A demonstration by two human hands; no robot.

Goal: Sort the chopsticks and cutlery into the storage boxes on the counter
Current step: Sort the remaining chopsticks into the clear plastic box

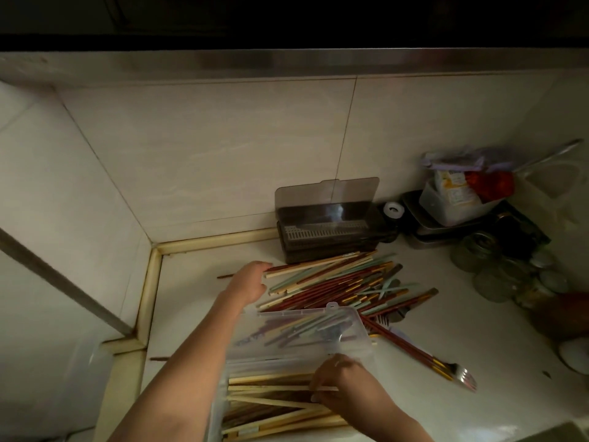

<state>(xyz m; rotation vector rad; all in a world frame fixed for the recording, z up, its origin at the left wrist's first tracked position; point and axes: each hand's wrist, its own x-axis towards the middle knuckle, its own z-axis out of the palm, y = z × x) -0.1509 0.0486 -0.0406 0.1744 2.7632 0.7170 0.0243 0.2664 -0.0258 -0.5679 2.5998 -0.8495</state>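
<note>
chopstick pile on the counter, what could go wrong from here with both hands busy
1. The left hand is at the end of the loose chopstick pile; pulling some may roll others toward the glass jars.
2. The clear box has its lid raised over the pile; it might drop onto the right hand.
3. The fork lies apart and could be missed.

We are noting the clear storage box (296, 355) as transparent, smooth plastic with a glossy lid; the dark storage box (328, 231) is looking like smoky translucent plastic. The chopsticks (331, 279) are showing matt pale wood, lacquered red-brown and pastel finishes, some with shiny gold bands. The fork (463, 378) is gleaming as polished metal. The wall tiles (204, 148) are appearing glossy, the counter (478, 416) smooth, and the jars (497, 269) are reading as clear glass
</note>
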